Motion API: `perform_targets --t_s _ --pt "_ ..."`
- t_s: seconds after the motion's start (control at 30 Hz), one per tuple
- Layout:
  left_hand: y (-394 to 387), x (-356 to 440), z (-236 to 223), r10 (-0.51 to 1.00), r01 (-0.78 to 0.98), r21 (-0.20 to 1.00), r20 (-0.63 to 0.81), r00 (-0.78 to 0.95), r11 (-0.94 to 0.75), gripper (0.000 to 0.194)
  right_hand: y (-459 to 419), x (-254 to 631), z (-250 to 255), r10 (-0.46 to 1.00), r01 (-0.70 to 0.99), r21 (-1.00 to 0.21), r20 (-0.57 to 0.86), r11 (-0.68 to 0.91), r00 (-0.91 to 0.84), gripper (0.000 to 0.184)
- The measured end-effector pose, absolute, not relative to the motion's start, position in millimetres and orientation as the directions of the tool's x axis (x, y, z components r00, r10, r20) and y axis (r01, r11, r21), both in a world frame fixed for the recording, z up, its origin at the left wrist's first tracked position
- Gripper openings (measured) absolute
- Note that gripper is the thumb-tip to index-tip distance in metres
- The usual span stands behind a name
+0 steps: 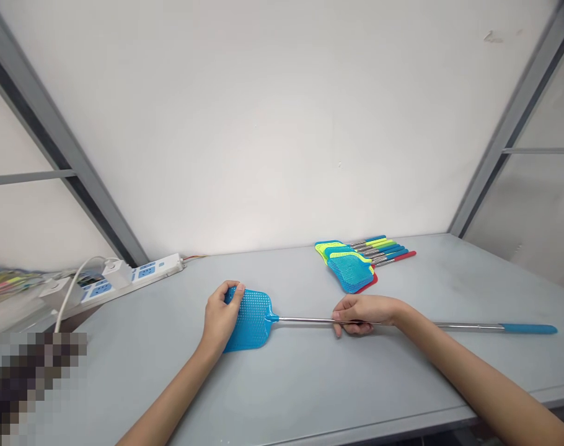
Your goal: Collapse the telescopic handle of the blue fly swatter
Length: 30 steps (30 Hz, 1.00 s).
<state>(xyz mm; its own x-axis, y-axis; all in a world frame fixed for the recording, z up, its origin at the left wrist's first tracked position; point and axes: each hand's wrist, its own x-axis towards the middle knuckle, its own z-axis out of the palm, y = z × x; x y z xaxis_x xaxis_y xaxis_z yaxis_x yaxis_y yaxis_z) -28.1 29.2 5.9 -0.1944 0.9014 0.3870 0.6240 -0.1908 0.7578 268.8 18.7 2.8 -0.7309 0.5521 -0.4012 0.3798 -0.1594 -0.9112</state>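
Note:
A blue fly swatter (255, 319) with a perforated head lies across the front of me, its metal rod drawn out long and its blue grip pointing right. My left hand (222, 314) pinches the left edge of the head, thumb on top. Around the middle of the rod, the fingers of my right hand (356, 314) are closed, and my wrist hides part of the rod. Farther back lies a pile of shorter fly swatters (351, 271) in blue, yellow-green and red, their handles pointing right.
The grey table (282, 390) runs back to a white wall (282, 124). A power strip (147, 272) with white plugs and a cable sits at the back left, near a bundle of coloured wires (12, 285). Grey metal posts frame both sides. A pixelated patch covers the lower left corner.

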Motion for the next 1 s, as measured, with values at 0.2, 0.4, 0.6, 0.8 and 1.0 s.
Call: perform_targets --t_s 0.2,0.4,0.6,0.8,1.0 --pt "33 -29 6 0.897 0.632 0.748 0.401 -0.186 -0.203 0.030 19 270 7 0.591 0.418 -0.903 -0.392 -0.100 -0.706 0.034" --pt "35 -32 7 0.886 0.633 0.747 0.415 -0.207 -0.202 0.031 19 277 13 0.626 0.491 -0.868 -0.427 -0.079 -0.653 0.029" --pt "37 -35 8 0.870 0.639 0.746 0.428 -0.244 -0.187 0.031 23 284 15 0.722 0.599 -0.801 -0.416 -0.003 -0.553 0.037" --pt "26 -29 10 0.826 0.663 0.724 0.484 -0.289 -0.192 0.028 24 284 13 0.808 0.584 -0.803 -0.264 0.118 -0.527 0.040" --pt "16 -23 11 0.765 0.700 0.688 0.551 -0.333 -0.191 0.021 22 281 12 0.810 0.569 -0.800 -0.200 0.190 -0.552 0.041"
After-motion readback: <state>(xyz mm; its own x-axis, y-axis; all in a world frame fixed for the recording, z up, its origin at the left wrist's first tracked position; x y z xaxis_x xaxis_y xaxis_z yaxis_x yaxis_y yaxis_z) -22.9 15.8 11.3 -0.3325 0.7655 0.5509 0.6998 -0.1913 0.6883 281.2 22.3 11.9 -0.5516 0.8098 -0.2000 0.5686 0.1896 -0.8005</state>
